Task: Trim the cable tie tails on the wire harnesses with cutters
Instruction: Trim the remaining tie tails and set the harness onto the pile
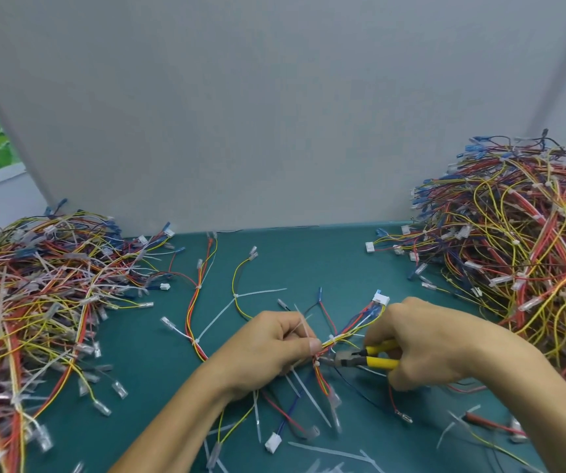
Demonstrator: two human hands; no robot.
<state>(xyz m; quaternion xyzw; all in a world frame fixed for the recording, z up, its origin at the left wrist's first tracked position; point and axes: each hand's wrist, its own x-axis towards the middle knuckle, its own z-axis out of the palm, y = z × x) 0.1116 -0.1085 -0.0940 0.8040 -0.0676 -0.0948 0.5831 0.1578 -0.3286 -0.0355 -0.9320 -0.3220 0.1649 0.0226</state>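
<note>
My left hand (271,349) grips a wire harness (350,331) of red, yellow and blue wires, with a white cable tie tail (301,323) sticking up between its fingers. My right hand (425,343) holds yellow-handled cutters (365,358). Their dark jaws point left and sit at a white tie (316,363) on the bundle, just below my left thumb. The harness ends in a white connector (381,298) beyond my right hand. Another long tie tail (309,396) hangs down from the bundle over the mat.
A large heap of harnesses with long tie tails (39,288) fills the left. A taller heap (520,233) rises on the right. A loose harness with untrimmed ties (220,308) lies on the green mat (309,261). Cut tie tails (329,452) litter the front. A grey partition stands behind.
</note>
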